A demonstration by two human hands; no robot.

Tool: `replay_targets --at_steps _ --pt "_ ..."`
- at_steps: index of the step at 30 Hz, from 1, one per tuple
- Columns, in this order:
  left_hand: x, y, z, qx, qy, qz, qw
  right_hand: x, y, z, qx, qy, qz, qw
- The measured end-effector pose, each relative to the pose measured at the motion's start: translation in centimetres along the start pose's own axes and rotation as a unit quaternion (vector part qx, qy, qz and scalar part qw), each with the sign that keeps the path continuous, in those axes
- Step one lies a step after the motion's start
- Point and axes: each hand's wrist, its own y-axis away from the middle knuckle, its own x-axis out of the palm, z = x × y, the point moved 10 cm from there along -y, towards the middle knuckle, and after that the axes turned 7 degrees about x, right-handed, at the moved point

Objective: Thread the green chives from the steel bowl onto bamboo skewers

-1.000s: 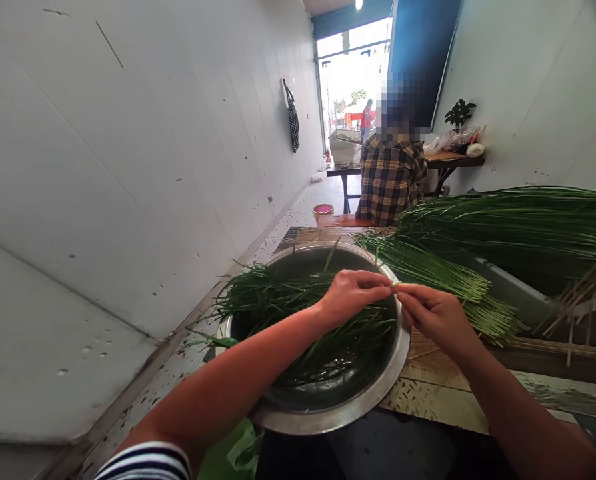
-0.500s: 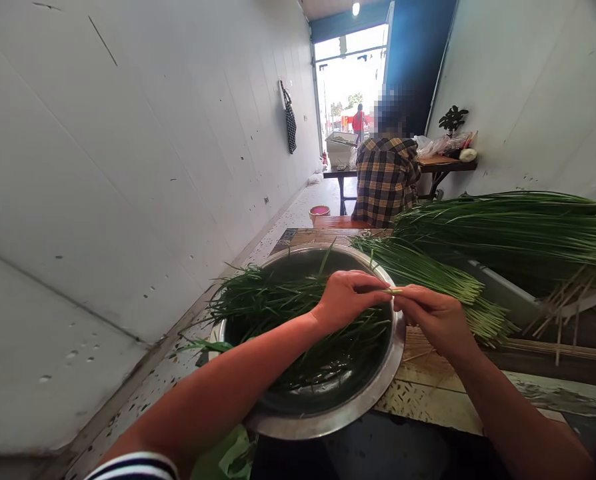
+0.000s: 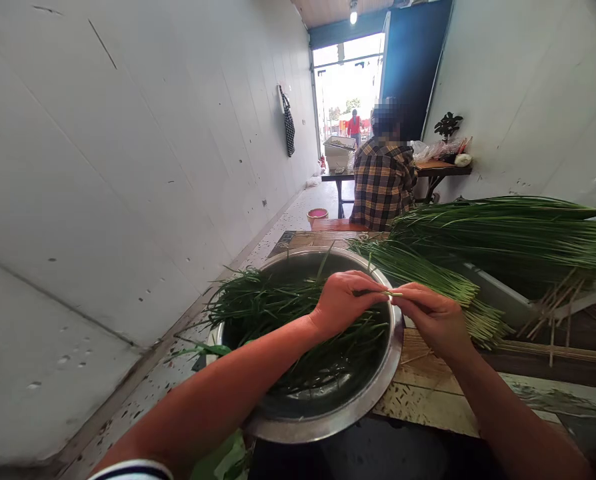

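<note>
Head view: the left hand [image 3: 348, 300] and the right hand [image 3: 435, 317] meet at the right side of a metal basin [image 3: 323, 430], each closed in a thumb-and-finger pinch on a thin green stalk [image 3: 394, 293]. The stalk shows as a short, nearly level length between the two pinches; the fingers cover the rest, so it may be one stem or several. Loose green leaves [image 3: 258, 300] lie in the basin beyond the left forearm, some overhanging its left rim. A green bundle [image 3: 433, 273] lies beyond the right hand, pale ends toward the right forearm. For good control, keep both pinches close together so that the stalk is supported on either side and is less likely to bend. Apply light, even pressure with the finger pads; a stalk this thin would probably crush under a hard squeeze. Keep the exposed length in plain sight between the fingertips, hold both wrists steady, and keep the right forearm clear of the bundle.
</note>
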Motion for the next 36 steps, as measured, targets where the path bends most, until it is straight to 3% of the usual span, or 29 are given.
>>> replay_targets --at_steps 3,6,10,15,22,36 --pt "-0.7 0.0 1.7 -0.080 0.071 -0.052 0.993 0.2 0.1 -1.3 0.072 0.004 0.010 0.997" --pt "-1.6 0.8 4.2 -0.195 0.168 -0.125 0.958 1.0 0.5 -2.2 0.131 0.011 0.043 0.990" --pt "-1.4 1.6 6.1 -0.278 0.260 -0.143 0.914 1.9 0.8 -2.3 0.153 0.037 0.091 0.983" --pt "-2.1 1.4 6.4 -0.288 0.291 -0.176 0.895 1.6 0.7 -2.1 0.147 0.048 0.094 0.984" --pt "-1.5 1.5 6.5 -0.305 0.344 -0.169 0.872 2.0 0.8 -2.5 0.173 0.015 0.080 0.981" --pt "-1.5 1.8 6.5 -0.323 0.350 -0.182 0.860 1.8 0.8 -2.3 0.146 0.070 0.083 0.983"
